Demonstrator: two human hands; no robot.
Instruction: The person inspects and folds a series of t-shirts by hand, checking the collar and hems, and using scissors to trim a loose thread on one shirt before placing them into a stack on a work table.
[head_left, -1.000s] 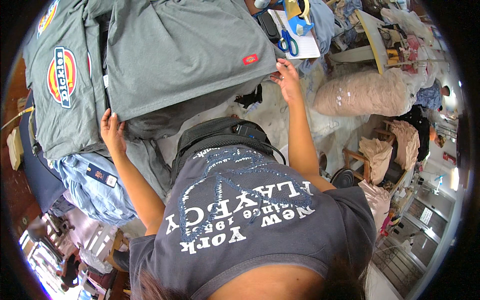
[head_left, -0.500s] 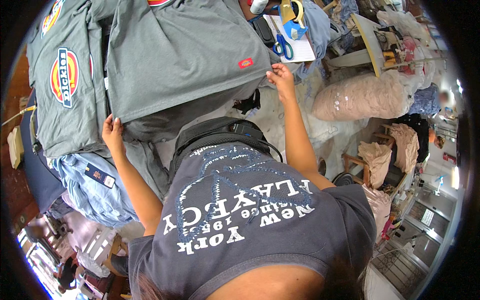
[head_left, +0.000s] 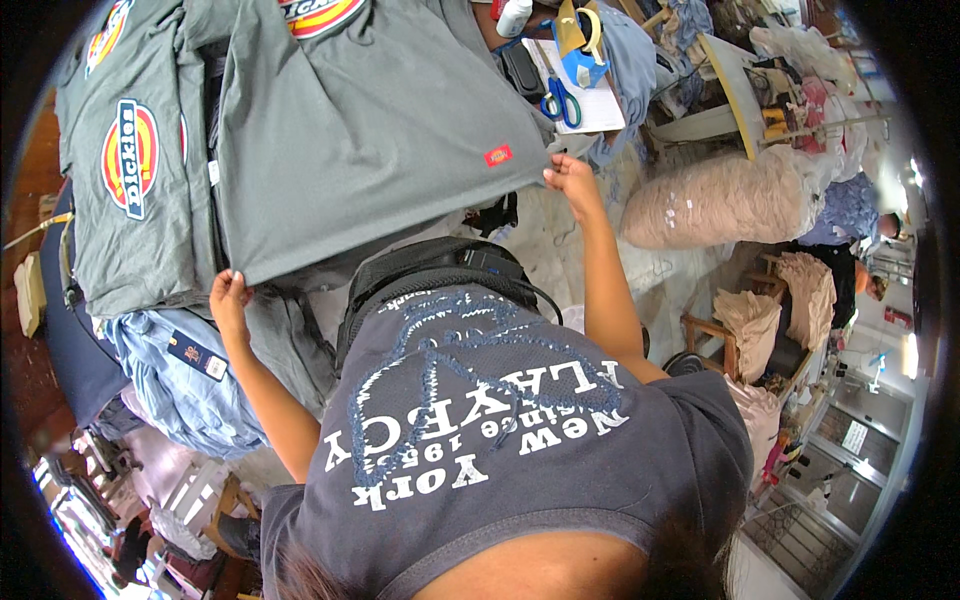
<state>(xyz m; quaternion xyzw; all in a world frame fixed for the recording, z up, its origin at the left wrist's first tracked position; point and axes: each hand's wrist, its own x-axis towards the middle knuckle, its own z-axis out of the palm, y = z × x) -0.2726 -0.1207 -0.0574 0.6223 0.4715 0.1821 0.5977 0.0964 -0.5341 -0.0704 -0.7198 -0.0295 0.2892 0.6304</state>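
Note:
A grey T-shirt [head_left: 370, 150] with a small red label near its right hem corner and a colourful chest print lies over a pile of grey cloth. My left hand [head_left: 231, 303] pinches its near left hem corner. At the opposite end of the hem, my right hand [head_left: 574, 188] grips the other corner between thumb and fingers. Between my hands the hem is drawn fairly straight, hanging toward my waist. Left of it lie more grey printed T-shirts [head_left: 140, 230]. Below these, near my left forearm, is a light blue garment [head_left: 190, 370] with a dark hang tag.
Blue-handled scissors [head_left: 561, 103], a tape dispenser [head_left: 585, 65], a dark case [head_left: 522, 70] and white paper [head_left: 600, 108] sit beyond my right hand. A large wrapped beige bundle [head_left: 710, 200] lies to the right. Past it stands a wooden chair [head_left: 735, 340] draped with beige cloth.
Both hands have moved nearer to me with the T-shirt's hem. The shirt is pulled flatter and more of its chest print shows at the top.

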